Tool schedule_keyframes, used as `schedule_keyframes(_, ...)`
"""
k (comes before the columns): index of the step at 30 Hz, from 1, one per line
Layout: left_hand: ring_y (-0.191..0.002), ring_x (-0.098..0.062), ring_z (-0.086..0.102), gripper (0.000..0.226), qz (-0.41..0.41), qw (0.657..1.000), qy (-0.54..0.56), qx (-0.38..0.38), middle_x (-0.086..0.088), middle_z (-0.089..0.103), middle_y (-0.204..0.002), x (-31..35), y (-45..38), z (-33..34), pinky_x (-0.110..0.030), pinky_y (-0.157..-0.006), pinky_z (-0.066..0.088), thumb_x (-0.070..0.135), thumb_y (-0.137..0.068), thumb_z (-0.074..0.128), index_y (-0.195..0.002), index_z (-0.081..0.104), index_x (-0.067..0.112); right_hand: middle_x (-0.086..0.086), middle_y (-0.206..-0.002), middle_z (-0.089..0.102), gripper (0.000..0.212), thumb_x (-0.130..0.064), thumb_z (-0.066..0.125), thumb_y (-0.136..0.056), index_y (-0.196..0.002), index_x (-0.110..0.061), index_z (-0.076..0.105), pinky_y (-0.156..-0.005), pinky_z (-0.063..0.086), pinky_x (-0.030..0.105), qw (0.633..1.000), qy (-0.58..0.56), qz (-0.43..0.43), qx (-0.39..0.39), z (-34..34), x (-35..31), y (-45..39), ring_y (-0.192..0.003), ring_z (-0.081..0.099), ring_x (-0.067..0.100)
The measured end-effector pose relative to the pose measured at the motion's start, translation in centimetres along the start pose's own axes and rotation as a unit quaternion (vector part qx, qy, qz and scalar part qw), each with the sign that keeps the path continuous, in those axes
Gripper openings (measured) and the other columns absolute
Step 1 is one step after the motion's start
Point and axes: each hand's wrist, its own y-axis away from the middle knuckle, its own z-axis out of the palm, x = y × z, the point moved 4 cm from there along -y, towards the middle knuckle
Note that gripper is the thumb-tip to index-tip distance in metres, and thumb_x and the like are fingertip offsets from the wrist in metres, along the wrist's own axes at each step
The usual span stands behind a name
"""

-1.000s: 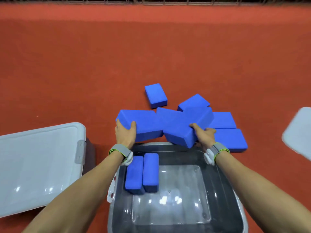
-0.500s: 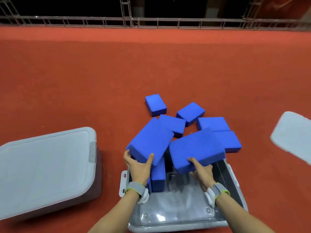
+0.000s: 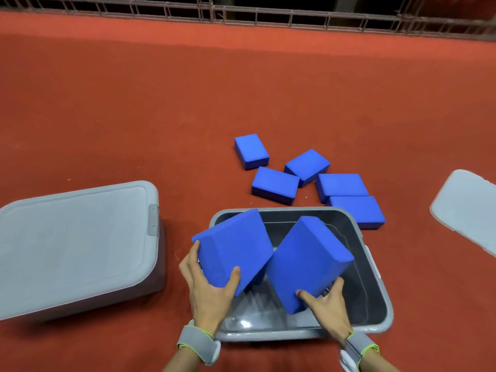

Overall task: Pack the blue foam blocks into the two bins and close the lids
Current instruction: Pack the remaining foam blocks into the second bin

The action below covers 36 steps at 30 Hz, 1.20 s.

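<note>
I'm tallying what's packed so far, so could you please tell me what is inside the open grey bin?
Inside the open bin, bare floor shows at right. The left hand and right hand each hold a blue block over it, hiding the left part.

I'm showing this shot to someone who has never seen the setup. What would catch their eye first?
Two large blue foam blocks, one in the left hand and one in the right hand, tilted over the open grey bin at bottom centre. Beyond it, five more blue blocks lie scattered on the red floor. A closed grey bin sits at left.
</note>
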Motion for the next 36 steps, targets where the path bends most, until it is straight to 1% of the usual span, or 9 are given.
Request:
schedule_keyframes(1, -0.118, -0.005, 0.045, 0.102, 0.005, 1.0, -0.013, -0.001, 0.013, 0.029, -0.132, 0.3, -0.1, -0.3, -0.006, -0.1, 0.031, 0.051, -0.061, 0.078, -0.15, 0.03, 0.033, -0.006, -0.115, 0.06, 0.079, -0.014, 0.092, -0.066, -0.121, -0.018, 0.036, -0.084, 0.054, 0.035, 1.0, 0.021, 0.002, -0.012, 0.3, 0.2, 0.4, -0.1, 0.066, 0.01)
schedule_keyframes(2, -0.114, -0.001, 0.043, 0.102, 0.005, 1.0, -0.024, -0.006, 0.012, 0.029, -0.131, 0.5, -0.3, -0.5, -0.003, -0.096, 0.031, 0.053, -0.06, 0.075, -0.15, 0.031, 0.032, -0.008, -0.114, 0.06, 0.079, -0.018, 0.092, -0.066, -0.121, -0.019, 0.035, -0.084, 0.052, 0.034, 0.999, 0.032, 0.003, -0.022, 0.5, 0.2, 0.7, -0.099, 0.065, 0.008)
schedule_keyframes(6, -0.098, 0.006, 0.043, 0.103, 0.017, 0.995, -0.088, -0.039, 0.013, 0.029, -0.127, 1.8, -1.0, -0.5, -0.023, -0.084, 0.042, 0.059, -0.059, 0.07, -0.151, 0.032, 0.033, -0.007, -0.113, 0.06, 0.08, -0.023, 0.092, -0.066, -0.121, -0.02, 0.035, -0.086, 0.052, 0.035, 0.999, 0.042, 0.006, -0.03, 1.3, -0.2, 0.5, -0.098, 0.064, 0.008)
schedule_keyframes(10, -0.101, -0.009, 0.053, 0.099, 0.065, 0.978, -0.174, -0.095, 0.013, 0.03, -0.126, 3.6, -1.0, 0.2, -0.026, -0.069, 0.047, 0.058, -0.059, 0.073, -0.148, 0.031, 0.043, -0.01, -0.114, 0.06, 0.082, -0.023, 0.095, -0.065, -0.121, -0.02, 0.035, -0.078, 0.049, 0.018, 0.996, 0.058, -0.019, -0.061, 2.4, -0.8, 0.4, -0.1, 0.062, -0.003)
schedule_keyframes(12, -0.104, -0.01, 0.052, 0.098, 0.073, 0.972, -0.196, -0.104, 0.013, 0.029, -0.125, 4.2, -1.0, 0.5, -0.026, -0.064, 0.045, 0.053, -0.061, 0.076, -0.147, 0.031, 0.044, -0.009, -0.115, 0.061, 0.081, -0.023, 0.095, -0.065, -0.12, -0.021, 0.035, -0.079, 0.049, 0.019, 0.996, 0.054, -0.02, -0.065, 2.7, -1.1, 0.4, -0.101, 0.063, -0.001)
schedule_keyframes(17, -0.097, -0.011, 0.052, 0.094, 0.043, 0.963, -0.234, -0.125, 0.014, 0.027, -0.119, 5.4, -2.1, 0.3, -0.029, -0.068, 0.046, 0.053, -0.066, 0.075, -0.149, 0.031, 0.043, -0.019, -0.12, 0.059, 0.091, -0.03, 0.094, -0.064, -0.131, -0.034, 0.031, -0.086, 0.05, 0.027, 0.993, 0.064, -0.029, -0.099, 3.2, -1.2, 0.3, -0.107, 0.062, 0.0)
schedule_keyframes(22, -0.099, -0.019, 0.056, 0.09, 0.006, 0.954, -0.261, -0.149, 0.01, 0.027, -0.116, 6.2, -3.3, 0.4, -0.035, -0.07, 0.052, 0.059, -0.066, 0.07, -0.146, 0.032, 0.04, -0.02, -0.117, 0.058, 0.087, -0.039, 0.096, -0.06, -0.126, -0.031, 0.039, -0.077, 0.047, 0.018, 0.988, 0.088, -0.033, -0.122, 3.9, -1.3, 0.4, -0.106, 0.058, -0.003)
schedule_keyframes(29, -0.116, -0.02, 0.039, 0.094, 0.038, 0.922, -0.341, -0.178, 0.004, 0.023, -0.115, 7.8, -2.0, 1.9, -0.031, -0.066, 0.042, 0.061, -0.067, 0.065, -0.15, 0.029, 0.034, -0.023, -0.123, 0.06, 0.095, -0.05, 0.099, -0.049, -0.121, -0.053, 0.036, -0.094, 0.053, 0.029, 0.981, 0.082, -0.044, -0.171, 4.2, -1.0, 0.0, -0.112, 0.06, -0.003)
schedule_keyframes(36, -0.118, -0.022, 0.037, 0.094, 0.026, 0.902, -0.376, -0.21, 0.002, 0.022, -0.118, 6.4, -1.0, 2.6, -0.034, -0.066, 0.047, 0.062, -0.066, 0.061, -0.149, 0.026, 0.033, -0.022, -0.125, 0.063, 0.105, -0.052, 0.099, -0.05, -0.132, -0.046, 0.035, -0.098, 0.054, 0.034, 0.974, 0.1, -0.034, -0.199, 3.6, -0.7, -0.6, -0.113, 0.062, -0.002)
